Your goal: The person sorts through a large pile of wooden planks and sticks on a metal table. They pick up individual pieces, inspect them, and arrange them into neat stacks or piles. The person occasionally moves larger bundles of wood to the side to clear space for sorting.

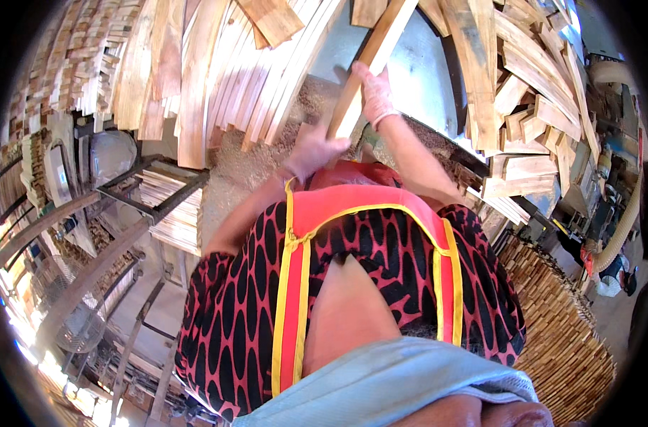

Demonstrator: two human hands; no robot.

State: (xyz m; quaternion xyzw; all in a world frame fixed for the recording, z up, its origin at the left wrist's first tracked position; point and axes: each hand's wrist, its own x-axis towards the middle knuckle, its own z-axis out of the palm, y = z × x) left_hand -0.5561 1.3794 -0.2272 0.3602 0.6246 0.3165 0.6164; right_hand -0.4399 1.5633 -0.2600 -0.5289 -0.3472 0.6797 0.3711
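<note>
Both my hands wear thin pale gloves and hold one long light wooden plank (372,51) that slants up and away from me. My left hand (314,148) is shut around the plank's near end, just above my red apron with yellow trim (370,203). Farther up the same plank, my right hand (374,94) is closed on its edge. The plank lies over a grey metal machine table (427,67), with sawdust (249,160) heaped to its left.
Long wooden slats (196,78) lean in rows at the upper left. Short offcuts (530,92) are piled at the upper right. A stack of small wooden blocks (562,334) stands at the lower right, a metal rack (150,192) at the left, a ribbed hose (625,224) at the far right.
</note>
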